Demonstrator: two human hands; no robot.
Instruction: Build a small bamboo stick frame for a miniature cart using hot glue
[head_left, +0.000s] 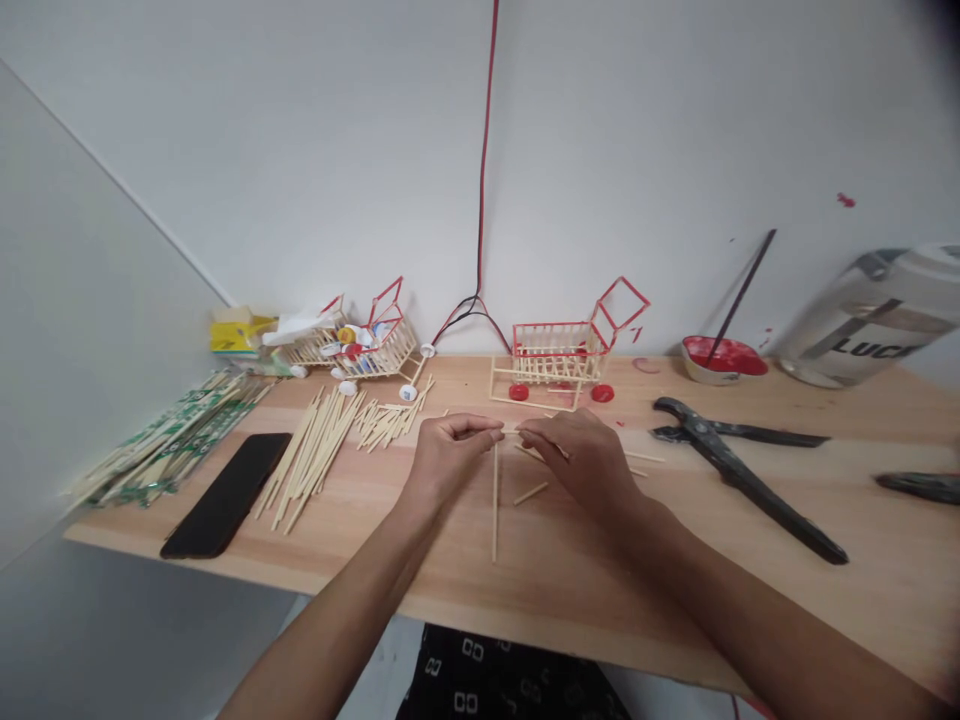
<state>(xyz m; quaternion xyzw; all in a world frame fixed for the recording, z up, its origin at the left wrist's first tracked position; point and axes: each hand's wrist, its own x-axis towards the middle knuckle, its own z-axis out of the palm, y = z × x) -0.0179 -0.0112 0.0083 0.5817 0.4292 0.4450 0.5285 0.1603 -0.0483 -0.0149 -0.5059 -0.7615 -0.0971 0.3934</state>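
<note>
My left hand [448,455] and my right hand [581,455] meet near the middle of the wooden table, fingertips pinched. Between them shows a short piece of thin wooden stick [511,432], with an end in each hand. Below my left fingertips a longer wooden stick [495,505] points toward me; whether it touches the pinched piece I cannot tell. A short cut stick [530,494] lies beside it, and further sticks [645,457] are partly hidden by my right hand. Just behind stands a small stick-built shopping cart [559,350] with red edges and red wheels.
On the left are two more small carts [379,345], loose sticks [311,455], short pieces [390,425], wrapped chopsticks [176,430] and a black phone [227,495]. At right are black pliers [739,470], a red paint dish [720,372] with a brush, and a clear jar [862,320].
</note>
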